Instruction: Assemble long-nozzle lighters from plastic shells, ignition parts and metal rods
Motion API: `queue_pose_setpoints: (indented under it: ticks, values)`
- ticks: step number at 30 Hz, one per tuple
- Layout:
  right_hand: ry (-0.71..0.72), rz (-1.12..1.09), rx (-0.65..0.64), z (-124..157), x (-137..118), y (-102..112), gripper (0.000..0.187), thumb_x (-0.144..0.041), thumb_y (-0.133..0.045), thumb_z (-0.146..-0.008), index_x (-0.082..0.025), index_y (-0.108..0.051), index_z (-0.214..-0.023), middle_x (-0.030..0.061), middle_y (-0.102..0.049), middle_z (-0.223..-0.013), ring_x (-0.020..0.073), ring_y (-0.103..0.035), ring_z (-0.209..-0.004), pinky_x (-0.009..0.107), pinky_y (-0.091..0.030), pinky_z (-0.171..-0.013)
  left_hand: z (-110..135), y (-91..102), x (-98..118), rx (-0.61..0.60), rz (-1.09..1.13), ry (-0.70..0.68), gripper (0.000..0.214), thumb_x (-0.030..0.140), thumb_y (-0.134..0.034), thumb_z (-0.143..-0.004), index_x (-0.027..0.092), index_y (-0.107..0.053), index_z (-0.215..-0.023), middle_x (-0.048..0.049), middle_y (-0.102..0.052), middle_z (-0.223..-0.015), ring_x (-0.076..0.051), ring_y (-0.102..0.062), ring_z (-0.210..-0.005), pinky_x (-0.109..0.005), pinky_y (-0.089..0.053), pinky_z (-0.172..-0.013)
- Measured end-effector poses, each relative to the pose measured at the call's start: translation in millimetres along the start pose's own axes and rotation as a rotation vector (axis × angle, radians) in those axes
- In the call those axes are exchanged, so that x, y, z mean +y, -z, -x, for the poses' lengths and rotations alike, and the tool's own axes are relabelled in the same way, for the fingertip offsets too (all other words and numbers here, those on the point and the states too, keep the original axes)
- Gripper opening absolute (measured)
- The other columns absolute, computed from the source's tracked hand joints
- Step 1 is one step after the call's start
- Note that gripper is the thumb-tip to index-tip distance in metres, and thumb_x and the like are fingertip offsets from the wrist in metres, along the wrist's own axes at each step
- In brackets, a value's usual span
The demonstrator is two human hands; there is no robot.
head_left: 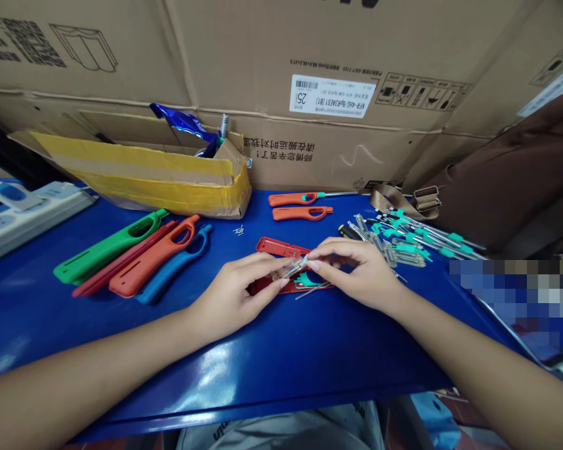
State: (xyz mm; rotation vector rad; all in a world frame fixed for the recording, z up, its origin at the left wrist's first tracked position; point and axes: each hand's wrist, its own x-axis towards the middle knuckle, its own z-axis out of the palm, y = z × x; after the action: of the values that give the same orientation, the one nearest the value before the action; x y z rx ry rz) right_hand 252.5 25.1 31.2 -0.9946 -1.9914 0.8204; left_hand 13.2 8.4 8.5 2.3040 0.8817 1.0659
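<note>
Between both hands is a small clear lighter fuel tank (294, 269) with a whitish tip. My left hand (237, 290) pinches its left end between thumb and fingers. The fingertips of my right hand (363, 272) close on the tip at the other end. Just behind and below the tank lie two red lighter shell halves; the back half (278, 246) shows its hollow inner side. The front shell half (288, 288) is partly hidden by my hands. A teal trigger piece (306, 280) and a thin metal rod (308, 292) rest at the front half.
Green (107, 250), red, orange (154, 259) and blue lighter shells lie left. Two orange shells (295, 214) lie at the back. Clear tanks and teal-fitted metal rods (422, 234) are piled right. A yellow-taped box (169, 181), power strip (32, 215) and large cartons (244, 62) border the blue table.
</note>
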Motion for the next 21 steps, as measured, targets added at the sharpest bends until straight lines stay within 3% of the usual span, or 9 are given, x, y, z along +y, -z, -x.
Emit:
queue_pose_setpoints:
  ticks: [5, 10, 12, 21]
  values:
    - [0.043, 0.079, -0.056, -0.1, 0.6, 6.0, 0.016, -0.026, -0.061, -0.095, -0.017, -0.074, -0.093, 0.0046, -0.069, -0.083, 0.0117, -0.057, -0.065, 0.025, -0.047, -0.057, 1.9, -0.8, -2.2, 0.023, 0.025, 0.057, 0.035, 0.018, -0.061, -0.097, 0.018, -0.065, -0.132, -0.0073, -0.076, -0.117, -0.017, -0.072, -0.102, -0.028, -0.057, -0.095]
    - [0.167, 0.276, -0.360, 4.9, -2.0, 12.4, 0.017, -0.019, -0.069, -0.087, -0.021, -0.072, -0.104, 0.0051, -0.065, -0.109, 0.0147, -0.063, -0.088, 0.028, -0.051, -0.078, 5.0, -3.5, -7.5, 0.070, 0.130, 0.152, 0.041, 0.024, -0.061, -0.098, 0.017, -0.061, -0.138, -0.0073, -0.076, -0.111, -0.018, -0.074, -0.097, -0.032, -0.058, -0.094]
    - [0.181, 0.361, -0.418, 6.7, -2.0, 11.6, 0.017, -0.019, -0.070, -0.088, -0.023, -0.071, -0.104, 0.0048, -0.063, -0.114, 0.0166, -0.063, -0.096, 0.029, -0.050, -0.081, 5.9, -4.2, -8.8, 0.068, 0.167, 0.163, 0.041, 0.025, -0.061, -0.099, 0.018, -0.060, -0.139, -0.0073, -0.076, -0.113, -0.018, -0.074, -0.098, -0.032, -0.058, -0.095]
    - [0.086, 0.214, -0.368, 5.7, 2.5, 6.8, 0.007, -0.016, -0.065, -0.090, -0.020, -0.070, -0.095, 0.0036, -0.065, -0.103, 0.0120, -0.060, -0.081, 0.024, -0.048, -0.071, 6.1, -2.9, -7.0, 0.046, 0.177, 0.164, 0.040, 0.024, -0.059, -0.100, 0.018, -0.059, -0.139, -0.0073, -0.076, -0.112, -0.018, -0.074, -0.100, -0.031, -0.057, -0.095]
